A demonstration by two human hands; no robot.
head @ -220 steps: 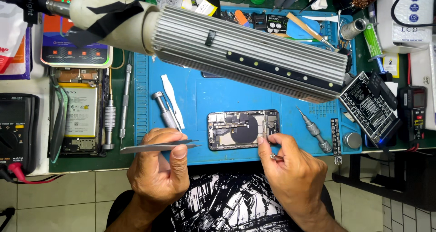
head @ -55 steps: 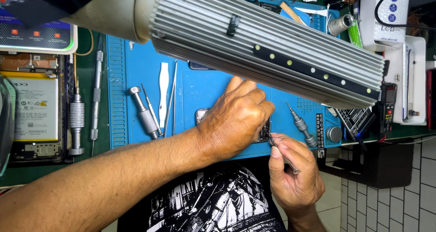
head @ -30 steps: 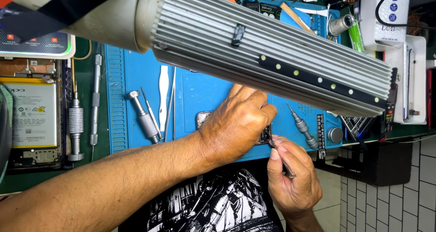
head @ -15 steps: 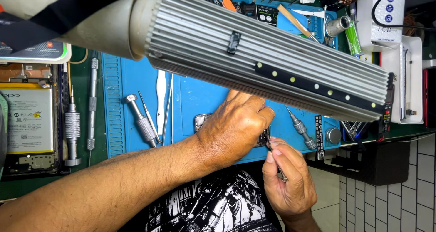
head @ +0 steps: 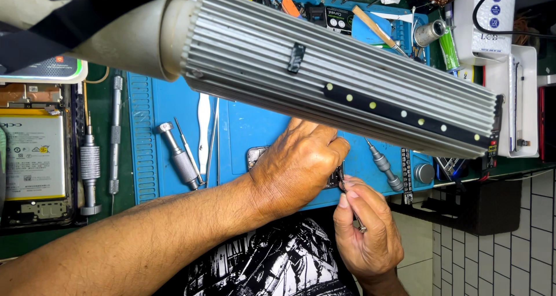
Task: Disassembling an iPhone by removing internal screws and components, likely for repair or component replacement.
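Phone [head: 255, 155] lies on blue mat [head: 260, 128], long axis left-right, mostly hidden under left hand [head: 295, 168]; right hand [head: 368, 232] nearest, fingers pinched on thin metal tool [head: 352, 206], tip at phone's right edge; left fingers curled over phone, pressing it down. Screwdriver [head: 385, 165] just beyond; ribbed lamp housing [head: 347, 76] overhangs the far side.

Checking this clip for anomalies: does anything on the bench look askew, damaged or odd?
Nothing looks spilled or broken. The left hand covers the opened phone on the blue mat; the right hand holds tweezers at its edge. Only a ribbed lamp blocks much of the view.
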